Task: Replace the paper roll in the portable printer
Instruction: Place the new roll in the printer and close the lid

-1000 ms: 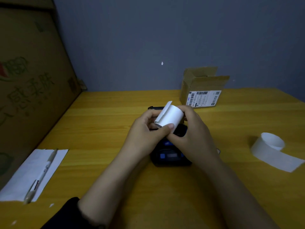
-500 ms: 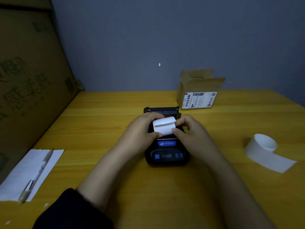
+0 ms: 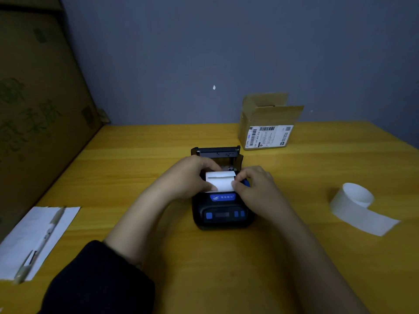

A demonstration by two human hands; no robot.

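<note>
Head | paper roll [image 3: 220, 181] in printer [image 3: 223, 210] bay | left hand [image 3: 188, 177], right hand [image 3: 254, 184] pinching its ends

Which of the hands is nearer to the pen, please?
Left. The left hand is at the printer's left side, toward the pen; the right hand is farther off.

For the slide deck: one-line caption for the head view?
Both hands, left hand and right hand, seat a paper roll in the open portable printer on a wooden table.
</note>
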